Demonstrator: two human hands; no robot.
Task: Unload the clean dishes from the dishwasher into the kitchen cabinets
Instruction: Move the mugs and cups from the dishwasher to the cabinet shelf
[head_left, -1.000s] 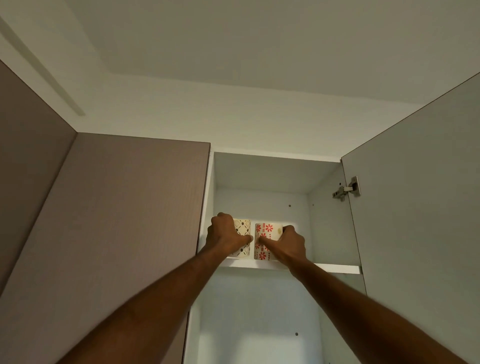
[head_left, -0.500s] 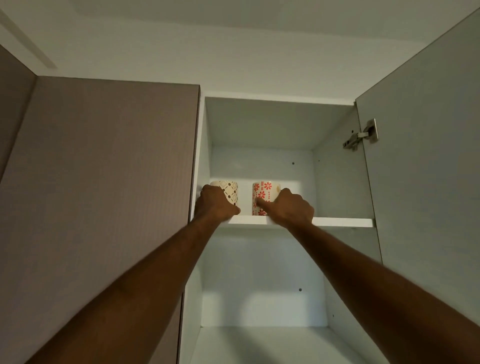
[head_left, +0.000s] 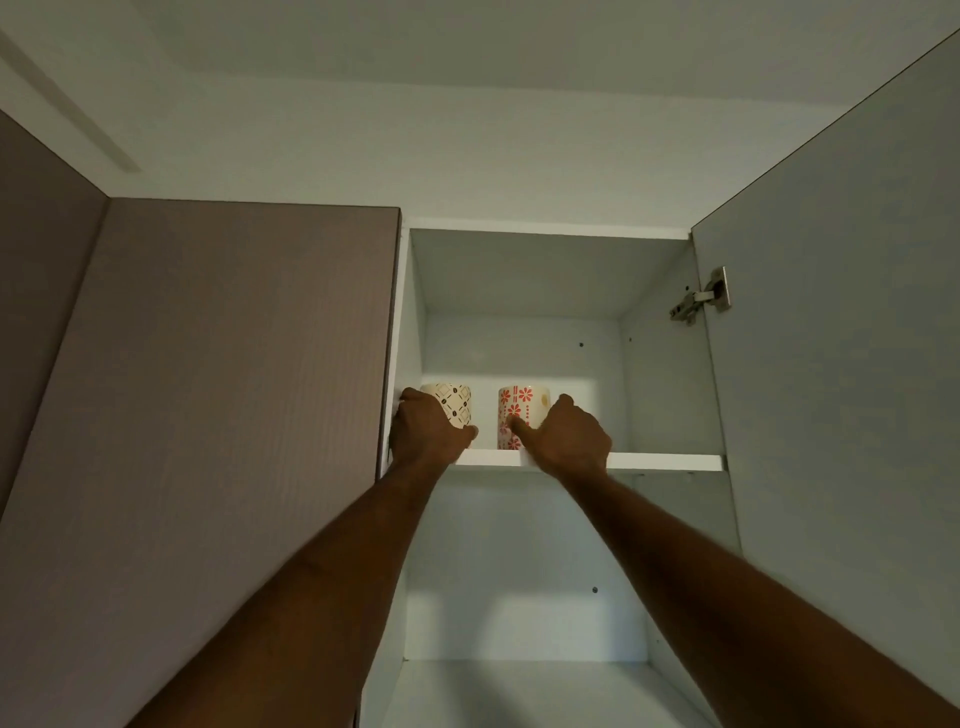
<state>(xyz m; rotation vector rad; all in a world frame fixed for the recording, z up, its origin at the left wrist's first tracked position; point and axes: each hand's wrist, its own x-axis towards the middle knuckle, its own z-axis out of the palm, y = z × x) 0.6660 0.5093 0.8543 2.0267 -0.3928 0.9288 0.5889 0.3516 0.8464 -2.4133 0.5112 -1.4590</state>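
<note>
left hand (head_left: 426, 434): frame centre, fingers curled round brown-patterned mug (head_left: 457, 408)
right hand (head_left: 569, 441): fingers grip red-flowered mug (head_left: 519, 413)
shelf (head_left: 665, 461): carries both mugs, apart

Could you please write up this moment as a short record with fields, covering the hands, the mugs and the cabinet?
left hand: grips the brown-patterned mug
right hand: grips the red-flowered mug
mugs: upright, side by side, apart, both on the upper shelf
cabinet door: swung open to the right, hinge in view
lower shelf: nothing visible on the part in view
</note>
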